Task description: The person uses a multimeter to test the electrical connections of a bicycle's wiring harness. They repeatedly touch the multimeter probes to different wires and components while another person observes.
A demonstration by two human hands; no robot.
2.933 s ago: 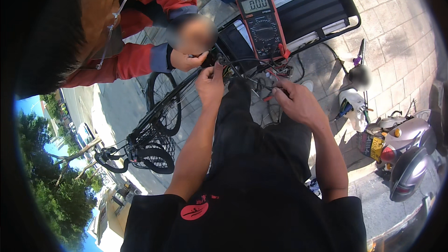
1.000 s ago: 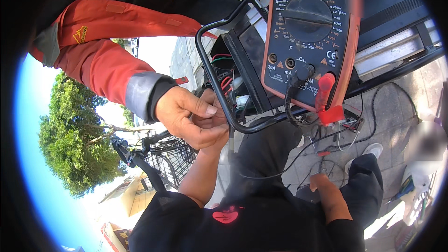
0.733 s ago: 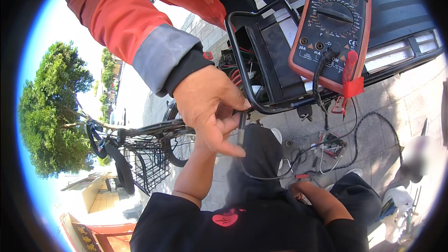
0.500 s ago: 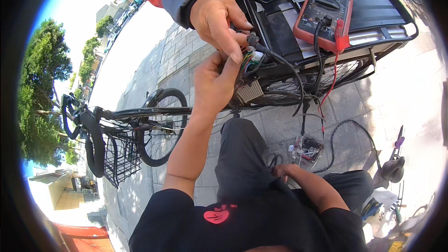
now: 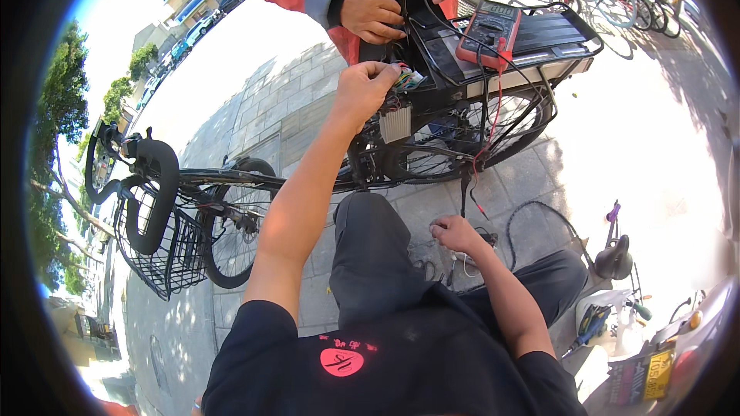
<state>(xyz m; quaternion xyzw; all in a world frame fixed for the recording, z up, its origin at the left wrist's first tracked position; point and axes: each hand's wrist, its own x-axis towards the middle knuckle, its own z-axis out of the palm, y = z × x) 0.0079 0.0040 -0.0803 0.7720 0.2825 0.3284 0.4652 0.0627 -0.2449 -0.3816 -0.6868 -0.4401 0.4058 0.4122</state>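
Coloured wires (image 5: 408, 78) at tips of left fingers (image 5: 373, 70); grey finned box (image 5: 396, 125) below.

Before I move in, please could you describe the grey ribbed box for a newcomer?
Start at the black bicycle, then the wearer's left hand at its coloured wires. Just below sits the grey ribbed box, pale and blocky against black parts.

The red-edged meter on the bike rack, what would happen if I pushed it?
The meter is a flat box, so it would probably slide, not roll. Its red lead hangs down in curves, so that part seems floppy and might swing.
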